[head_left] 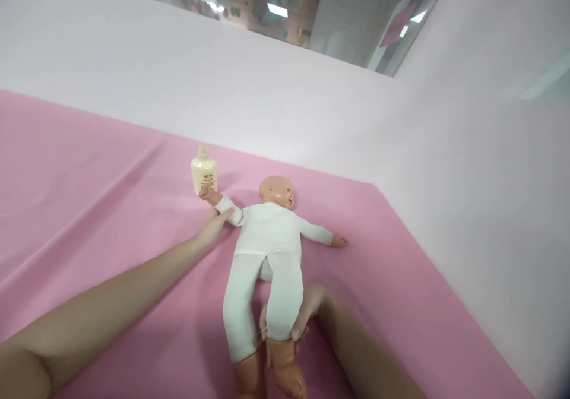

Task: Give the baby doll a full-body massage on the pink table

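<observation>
A baby doll (269,233) in a white long-sleeved top and white trousers lies on its back, head away from me and turned to the right. My left hand (216,224) is closed around the doll's sleeved arm on the left side, thumb on top near the elbow. Lower down, my right hand (307,313) wraps the lower part of the doll's right-side leg, with fingers passing underneath and showing on the inner side. The doll's other arm stretches out to the right on the surface.
A pale yellow pump bottle (204,173) stands just behind the doll's left-side hand. Pink sheeting (146,221) covers the surface, with a crease at left. White walls (178,72) rise behind and at right, below a window (276,7).
</observation>
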Tool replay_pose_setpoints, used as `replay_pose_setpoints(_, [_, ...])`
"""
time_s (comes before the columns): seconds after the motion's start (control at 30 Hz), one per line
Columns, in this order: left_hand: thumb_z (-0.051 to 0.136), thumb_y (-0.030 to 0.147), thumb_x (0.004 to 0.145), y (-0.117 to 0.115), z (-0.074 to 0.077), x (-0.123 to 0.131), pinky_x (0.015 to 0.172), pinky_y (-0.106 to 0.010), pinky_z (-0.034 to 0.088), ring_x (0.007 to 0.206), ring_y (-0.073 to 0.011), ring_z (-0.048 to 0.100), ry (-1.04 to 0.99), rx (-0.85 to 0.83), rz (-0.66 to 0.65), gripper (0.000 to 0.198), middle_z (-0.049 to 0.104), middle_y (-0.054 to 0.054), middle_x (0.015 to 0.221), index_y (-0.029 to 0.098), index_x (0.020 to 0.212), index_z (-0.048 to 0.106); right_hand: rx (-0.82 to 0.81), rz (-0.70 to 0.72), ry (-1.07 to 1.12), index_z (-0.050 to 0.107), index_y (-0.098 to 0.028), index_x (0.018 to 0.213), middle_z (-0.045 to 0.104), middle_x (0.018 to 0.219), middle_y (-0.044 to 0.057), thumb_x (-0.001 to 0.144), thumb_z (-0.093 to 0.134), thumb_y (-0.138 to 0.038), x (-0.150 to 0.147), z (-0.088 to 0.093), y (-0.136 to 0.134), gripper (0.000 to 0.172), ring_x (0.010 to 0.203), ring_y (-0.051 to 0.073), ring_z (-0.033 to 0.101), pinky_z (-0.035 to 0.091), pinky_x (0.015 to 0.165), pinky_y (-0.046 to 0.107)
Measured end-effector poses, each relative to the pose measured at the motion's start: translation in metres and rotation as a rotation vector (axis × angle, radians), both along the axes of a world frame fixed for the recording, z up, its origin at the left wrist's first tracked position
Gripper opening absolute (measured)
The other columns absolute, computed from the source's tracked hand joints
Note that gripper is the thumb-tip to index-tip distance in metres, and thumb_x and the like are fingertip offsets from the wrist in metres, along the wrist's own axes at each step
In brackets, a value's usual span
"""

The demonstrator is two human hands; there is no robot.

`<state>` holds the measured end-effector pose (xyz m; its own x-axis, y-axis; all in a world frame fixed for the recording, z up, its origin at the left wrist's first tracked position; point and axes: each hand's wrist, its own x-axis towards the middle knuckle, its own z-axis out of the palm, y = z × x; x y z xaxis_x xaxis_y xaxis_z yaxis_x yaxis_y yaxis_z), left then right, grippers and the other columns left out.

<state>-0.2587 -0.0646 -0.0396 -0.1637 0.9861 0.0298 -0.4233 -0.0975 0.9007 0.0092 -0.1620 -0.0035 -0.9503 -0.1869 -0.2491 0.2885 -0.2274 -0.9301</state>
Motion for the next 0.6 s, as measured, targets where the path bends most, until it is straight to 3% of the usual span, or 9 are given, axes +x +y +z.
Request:
replay_pose_setpoints(0.1, [0.078, 0.023, 0.075, -0.001, 0.003, 0.000, 0.080, -0.036, 0.057, 0.091, -0.0232, 0.068, -0.126, -0.040, -0.027, 0.028, 0.069, -0.005, 0.094, 0.020, 0.097, 0.061, 0.038, -0.031, 0.027, 0.063, -0.012, 0.116, 0.067, 0.110, 0.017, 0.069, 0.079, -0.066, 0.002, -0.007, 0.001, 0.073, 0.088, 0.018, 0.072, 0.055, 0.065, 0.018])
replay_pose_setpoints(0.2, [0.069, 0.013, 0.080, -0.001, 0.008, 0.001, 0.081, -0.032, 0.057, 0.090, -0.0203, 0.068, -0.232, -0.089, 0.021, 0.018, 0.069, -0.005, 0.093, 0.019, 0.095, 0.062, -0.027, -0.023, -0.016, 0.063, -0.011, 0.115, 0.068, 0.110, 0.020, 0.067, 0.078, -0.070, 0.009, -0.027, 0.004, 0.077, 0.102, 0.024, 0.072, 0.057, 0.069, 0.021])
replay_pose_setpoints(0.37, [0.058, 0.014, 0.084, -0.002, 0.015, 0.001, 0.094, -0.029, 0.055, 0.100, -0.0186, 0.067, -0.283, -0.189, 0.063, 0.007, 0.070, -0.008, 0.099, 0.017, 0.088, 0.063, -0.171, -0.116, -0.059, 0.052, -0.006, 0.129, 0.069, 0.104, 0.022, 0.049, 0.074, -0.089, 0.020, -0.054, 0.009, 0.117, 0.101, 0.030, 0.071, 0.060, 0.079, 0.036])
replay_pose_setpoints(0.47, [0.057, 0.017, 0.085, -0.008, 0.017, 0.004, 0.106, -0.034, 0.051, 0.114, -0.0205, 0.065, -0.259, -0.185, 0.023, 0.011, 0.071, -0.009, 0.108, 0.019, 0.092, 0.064, -0.117, -0.210, -0.023, 0.055, -0.007, 0.125, 0.068, 0.104, 0.023, 0.049, 0.064, -0.097, 0.020, -0.044, 0.004, 0.118, 0.100, 0.029, 0.071, 0.059, 0.081, 0.033])
replay_pose_setpoints(0.6, [0.055, 0.016, 0.081, -0.027, 0.020, 0.015, 0.111, -0.034, 0.048, 0.121, -0.0202, 0.063, -0.209, -0.214, 0.019, 0.017, 0.071, -0.010, 0.115, 0.020, 0.095, 0.063, 0.009, -0.300, 0.039, 0.061, -0.010, 0.120, 0.067, 0.107, 0.022, 0.059, 0.063, -0.092, 0.007, -0.004, -0.011, 0.102, 0.103, 0.026, 0.072, 0.058, 0.078, 0.025])
